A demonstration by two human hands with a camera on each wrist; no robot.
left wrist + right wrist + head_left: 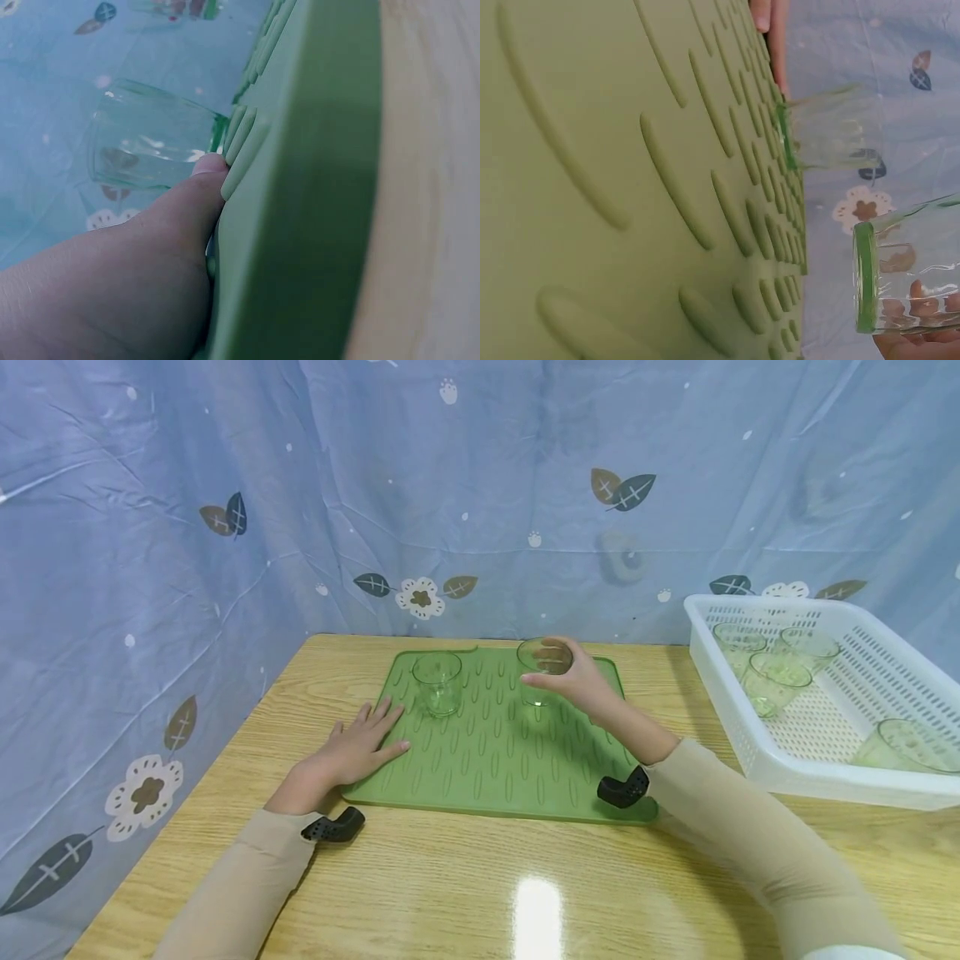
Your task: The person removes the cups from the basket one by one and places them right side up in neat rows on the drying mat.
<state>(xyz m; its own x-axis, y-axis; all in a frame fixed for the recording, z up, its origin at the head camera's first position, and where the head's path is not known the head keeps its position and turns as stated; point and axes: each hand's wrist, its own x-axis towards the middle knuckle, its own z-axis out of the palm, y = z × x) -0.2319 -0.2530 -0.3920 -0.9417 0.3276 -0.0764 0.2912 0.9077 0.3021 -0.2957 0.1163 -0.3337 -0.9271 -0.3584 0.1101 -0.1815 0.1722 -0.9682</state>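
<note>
A green ridged drying mat [487,777] lies on the table. My left hand [356,753] rests on its left edge with fingers spread; the thumb [208,166] touches the mat in the left wrist view. One clear, green-tinted drinking glass [438,687] stands upright on the mat, just beyond those fingers. Towards the back right of the mat, my right hand [583,683] grips a second drinking glass [534,692] around its side. In the right wrist view, the base of this held glass [865,277] is apart from the mat, and fingers show through its wall.
To the right stands a white perforated plastic basket [757,752] with several similar glasses [780,675] inside. Behind the table hangs a blue patterned cloth [495,510]. Bare wood table [420,877] runs along the front of the mat.
</note>
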